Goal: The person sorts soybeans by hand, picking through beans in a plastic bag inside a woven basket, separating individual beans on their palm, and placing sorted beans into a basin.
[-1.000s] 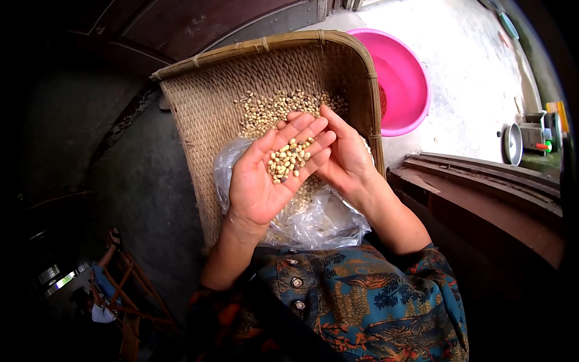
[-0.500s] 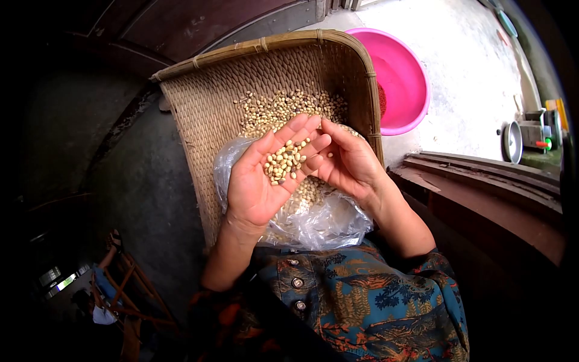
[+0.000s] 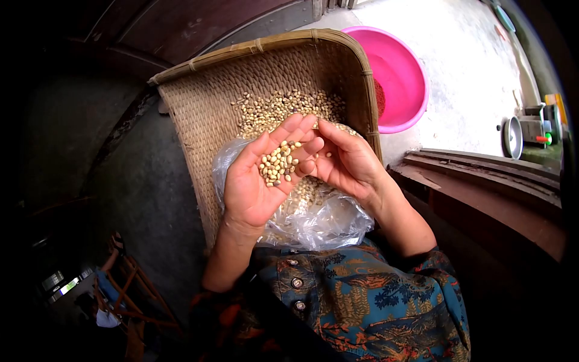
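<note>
Palm up and cupped, my left hand (image 3: 247, 187) holds a small heap of pale beans (image 3: 278, 163), a few of them dark. My right hand (image 3: 350, 163) is cupped close beside it, fingertips near the left fingers, with a single bean at its fingers. Both hands are above a woven basket (image 3: 193, 130) with a bamboo rim. More beans (image 3: 271, 110) lie spread in the basket beyond my fingers. Under my hands is a clear plastic bag (image 3: 322, 223) with beans in it, partly hidden by them.
A pink basin (image 3: 404, 78) with something red in it stands right of the basket. Further right are a wooden sill (image 3: 482, 181) and a metal pan (image 3: 512, 137). At the lower left a person's arm (image 3: 111, 259) shows by a wooden frame (image 3: 136, 289).
My right hand has shifted slightly away from the left palm, and a bean now shows at its fingers. The fingers of my left hand have curled in a little around the heap.
</note>
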`<action>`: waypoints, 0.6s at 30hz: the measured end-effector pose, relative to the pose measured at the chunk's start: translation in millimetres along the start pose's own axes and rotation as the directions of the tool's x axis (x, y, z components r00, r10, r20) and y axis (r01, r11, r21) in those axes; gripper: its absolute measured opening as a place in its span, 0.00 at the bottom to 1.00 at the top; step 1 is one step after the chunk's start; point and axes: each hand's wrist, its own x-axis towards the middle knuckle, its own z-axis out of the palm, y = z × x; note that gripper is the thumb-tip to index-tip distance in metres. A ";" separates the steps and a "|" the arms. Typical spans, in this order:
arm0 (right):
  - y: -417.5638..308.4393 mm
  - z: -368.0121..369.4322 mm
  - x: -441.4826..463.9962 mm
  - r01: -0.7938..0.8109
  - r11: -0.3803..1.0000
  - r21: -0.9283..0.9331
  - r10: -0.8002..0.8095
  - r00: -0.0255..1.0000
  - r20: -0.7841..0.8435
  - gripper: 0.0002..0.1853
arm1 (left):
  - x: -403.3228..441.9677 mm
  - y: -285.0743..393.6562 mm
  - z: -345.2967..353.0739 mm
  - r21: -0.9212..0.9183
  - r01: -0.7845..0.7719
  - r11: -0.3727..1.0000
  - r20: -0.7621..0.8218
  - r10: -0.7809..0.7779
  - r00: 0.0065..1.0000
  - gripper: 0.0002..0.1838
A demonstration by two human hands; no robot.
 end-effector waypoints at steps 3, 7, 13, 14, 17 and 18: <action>0.8 -5.2 1.4 -0.002 1.000 0.029 0.000 0.999 0.045 0.18 | -0.4 -0.2 -0.2 -0.025 0.001 1.000 -0.009 -0.001 1.000 0.27; 0.9 -4.0 0.0 0.008 0.999 0.043 -0.009 0.999 0.036 0.22 | -1.3 2.3 -0.1 -0.082 0.003 0.997 0.004 -0.003 1.000 0.27; -9.6 9.0 -3.4 -0.029 0.999 0.028 0.028 0.999 0.032 0.31 | -3.8 12.4 -4.7 -0.237 -0.060 0.970 0.013 0.065 0.998 0.27; -16.1 15.3 -6.7 0.027 1.000 0.012 -0.027 0.999 -0.028 0.32 | -2.0 11.9 -2.8 -0.212 -0.084 0.974 -0.011 0.083 0.996 0.27; -57.8 13.8 -22.2 0.434 0.847 -0.305 -0.418 0.900 0.122 0.30 | -0.7 10.1 3.3 -0.204 -0.109 0.973 -0.068 0.097 0.993 0.27; -73.6 15.6 -30.9 0.540 0.671 -0.509 -0.551 0.822 0.147 0.29 | -0.3 8.0 2.2 -0.214 -0.106 0.971 -0.074 0.092 0.993 0.27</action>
